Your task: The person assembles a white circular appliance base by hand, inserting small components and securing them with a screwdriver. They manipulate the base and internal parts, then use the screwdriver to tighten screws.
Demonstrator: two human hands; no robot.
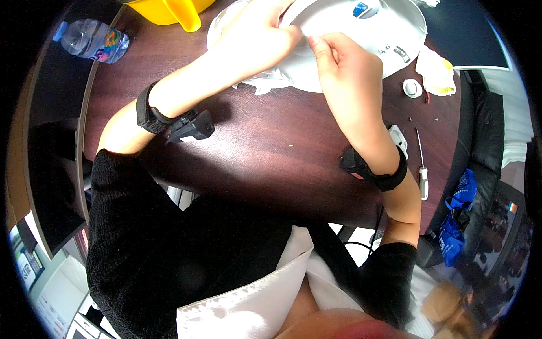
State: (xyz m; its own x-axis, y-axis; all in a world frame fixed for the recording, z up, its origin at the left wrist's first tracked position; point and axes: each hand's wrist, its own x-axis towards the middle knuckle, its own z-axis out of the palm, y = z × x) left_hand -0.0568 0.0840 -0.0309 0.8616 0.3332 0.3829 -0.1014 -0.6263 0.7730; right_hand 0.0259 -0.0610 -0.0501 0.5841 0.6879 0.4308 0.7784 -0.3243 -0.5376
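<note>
A large white plastic housing (pixel 307 73), rounded and with a raised curved rim, lies at the far side of the table. My left hand (pixel 259 37) is closed over the left part of the rim and grips it. To its right, my right hand (pixel 353 59) is closed over the housing, thumb pressed against bent fingers in a pinch. Whatever sits in that pinch is too small or hidden to name. The two thumbs are close together but apart. Small metal fittings (pixel 395 52) and a blue patch (pixel 360 9) show inside the housing.
A screwdriver (pixel 423 181) lies at the right, near a white part (pixel 397 138) partly behind my wrist. Beyond are a white round cap (pixel 412 88) and a crumpled wrapper (pixel 436 70). A water bottle (pixel 93 40) and a yellow container (pixel 169 10) are far left.
</note>
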